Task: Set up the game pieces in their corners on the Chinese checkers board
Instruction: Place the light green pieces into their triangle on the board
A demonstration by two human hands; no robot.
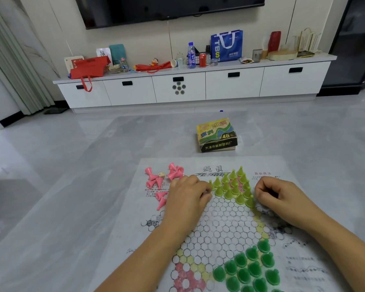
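A paper Chinese checkers board [219, 226] lies on the floor in front of me. Yellow-green cone pieces [233, 186] stand in its far corner. Dark green pieces [249, 266] fill the near corner. Pink pieces [162, 180] lie tipped over in a loose heap at the board's far left. My left hand [188, 194] rests palm down, fingers curled, between the pink heap and the yellow-green group, touching the leftmost piece. My right hand [276, 194] sits curled just right of the yellow-green group. I cannot see whether either hand holds a piece.
The game's cardboard box [217, 134] stands on the floor beyond the board. Farther back runs a white TV cabinet [198, 85] crowded with bags, bottles and a can. A curtain [13, 66] hangs at the left.
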